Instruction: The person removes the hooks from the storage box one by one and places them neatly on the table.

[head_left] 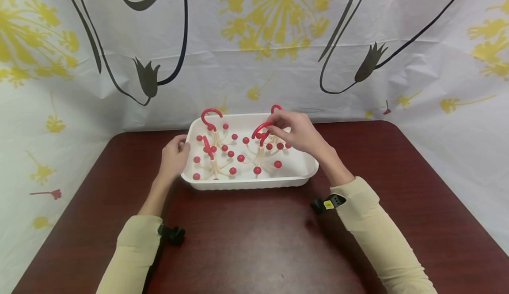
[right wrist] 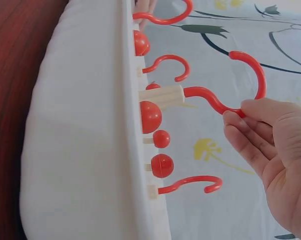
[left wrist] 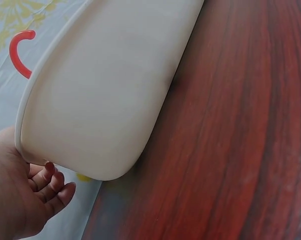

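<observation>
A white plastic tray (head_left: 296, 170) holds several small hangers, each with a red hook, cream arms and red ball tips. My right hand (head_left: 296, 131) pinches the red hook of one hanger (head_left: 260, 151) between thumb and fingertips. In the right wrist view that hook (right wrist: 262, 80) curves up from its cream stem, whose lower part is hidden behind the tray wall. My left hand (head_left: 173, 157) grips the tray's left end; in the left wrist view its fingers (left wrist: 53, 187) are curled below the rim (left wrist: 33, 95) and the thumb is hidden.
Other hangers stand in the tray, at back left (head_left: 205, 117), front left (head_left: 207, 147) and back right (head_left: 276, 107). The tray is on a dark red-brown wooden table (head_left: 246, 241). Behind it hangs a white sheet (head_left: 254, 73) with yellow and grey flower prints.
</observation>
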Demonstrator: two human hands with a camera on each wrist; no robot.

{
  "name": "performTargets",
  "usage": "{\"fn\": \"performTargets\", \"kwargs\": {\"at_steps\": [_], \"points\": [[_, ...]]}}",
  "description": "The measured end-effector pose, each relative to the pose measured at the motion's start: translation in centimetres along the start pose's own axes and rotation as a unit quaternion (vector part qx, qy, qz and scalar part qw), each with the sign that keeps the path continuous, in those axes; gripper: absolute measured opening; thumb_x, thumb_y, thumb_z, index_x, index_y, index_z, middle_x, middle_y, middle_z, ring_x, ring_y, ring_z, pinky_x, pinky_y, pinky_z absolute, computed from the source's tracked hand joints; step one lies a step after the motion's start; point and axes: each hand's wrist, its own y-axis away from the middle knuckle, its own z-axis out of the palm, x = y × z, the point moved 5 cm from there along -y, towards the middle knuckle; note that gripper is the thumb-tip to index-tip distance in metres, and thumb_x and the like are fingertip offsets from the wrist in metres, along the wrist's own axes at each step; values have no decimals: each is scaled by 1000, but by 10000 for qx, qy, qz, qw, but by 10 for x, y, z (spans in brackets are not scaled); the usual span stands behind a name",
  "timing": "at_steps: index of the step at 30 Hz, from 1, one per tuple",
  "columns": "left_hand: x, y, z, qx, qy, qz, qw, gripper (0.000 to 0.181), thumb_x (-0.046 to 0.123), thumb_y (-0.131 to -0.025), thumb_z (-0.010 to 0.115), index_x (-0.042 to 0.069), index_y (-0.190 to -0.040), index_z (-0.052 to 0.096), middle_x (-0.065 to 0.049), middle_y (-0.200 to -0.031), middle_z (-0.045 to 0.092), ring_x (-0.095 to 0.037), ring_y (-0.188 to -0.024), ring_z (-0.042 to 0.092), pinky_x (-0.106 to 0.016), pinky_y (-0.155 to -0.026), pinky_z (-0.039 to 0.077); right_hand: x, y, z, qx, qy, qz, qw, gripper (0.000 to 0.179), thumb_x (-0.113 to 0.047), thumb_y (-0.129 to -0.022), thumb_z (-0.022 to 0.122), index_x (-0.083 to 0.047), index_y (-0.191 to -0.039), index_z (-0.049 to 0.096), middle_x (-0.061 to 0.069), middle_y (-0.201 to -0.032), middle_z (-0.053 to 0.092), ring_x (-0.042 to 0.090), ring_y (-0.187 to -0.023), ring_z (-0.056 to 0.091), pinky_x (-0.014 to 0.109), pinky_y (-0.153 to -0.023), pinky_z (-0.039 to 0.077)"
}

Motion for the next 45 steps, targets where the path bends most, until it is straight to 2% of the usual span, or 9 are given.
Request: {"fn": "performTargets", "kwargs": {"at_steps": [7,16,28,38,45], "points": [[1,0,3,13,-2,-75,10000,39,15,-104,50,-3,-138,55,-22,-103,60,-32,-90,57,-40,-81,48,1,5,-16,232,106,-10,9997,14,-7,-90,75,-5,-104,73,1,-90,73,13,-82,69,34,-79,54],[3,3,2,-2,0,-100,10000,40,16,-104,49,-4,-138,54,-23,-106,60,-34,-94,58,-44,-85,49,6,17,-36,416,57,17,9991,13,-6,-90,76,-6,-102,72,1,-89,73,11,-79,68,20,-74,51],[0,3,3,-47,5,-124,9999,40,16,-104,50,-2,-140,53,-23,-107,60,-35,-95,58,-46,-87,50,19,33,-62,654,179,188,9975,15,-4,-90,75,-4,-105,73,2,-91,73,16,-79,71,16,-76,52],[0,2,3,-4,17,-57,10000,40,16,-104,51,-2,-139,55,-24,-108,61,-36,-95,57,-46,-87,48,33,46,-88,999,517,375,9929,19,-2,-89,76,-1,-107,72,6,-91,74,-3,-77,65,13,-70,49],[-1,3,3,-41,76,-76,9999,40,17,-104,51,-2,-139,54,-24,-108,61,-36,-94,58,-46,-87,49,47,53,-107,1427,581,609,9862,18,0,-89,75,3,-106,72,13,-92,73,-6,-76,62,11,-72,48]]}}
